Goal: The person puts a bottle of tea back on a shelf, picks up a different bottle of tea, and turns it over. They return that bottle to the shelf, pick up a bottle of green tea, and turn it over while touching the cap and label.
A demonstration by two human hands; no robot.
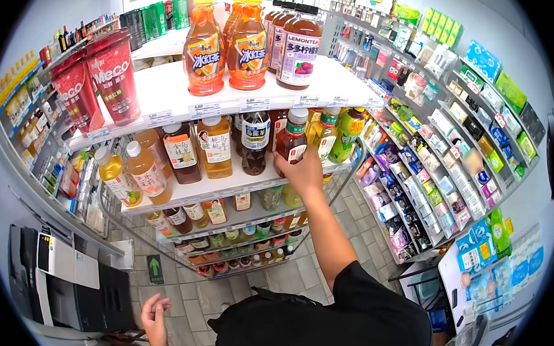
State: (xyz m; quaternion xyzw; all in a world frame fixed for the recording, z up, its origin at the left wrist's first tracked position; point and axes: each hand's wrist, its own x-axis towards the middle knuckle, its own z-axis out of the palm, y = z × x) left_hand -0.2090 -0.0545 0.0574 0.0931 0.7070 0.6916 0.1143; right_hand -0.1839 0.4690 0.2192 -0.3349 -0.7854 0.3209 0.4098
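Observation:
My right hand [303, 172] is wrapped round the lower part of a dark tea bottle [292, 136] with a white cap and a green-topped label, upright at the shelf's front edge. Left of it stands a dark oolong tea bottle [255, 139]; to its right are a yellow tea bottle [325, 132] with a green cap and a green bottle [348, 136]. Low at the left, away from the shelf, hangs my left hand [154, 315], holding nothing, its fingers loosely bent and apart.
Above, the top shelf [162, 85] carries orange iced tea bottles [204, 52], lemon tea bottles [298, 51] and red cups [113, 75]. Lower tiers hold more bottles. Racks of packaged goods [449, 159] line the right. A printer [68, 275] stands at the left on the tiled floor [190, 306].

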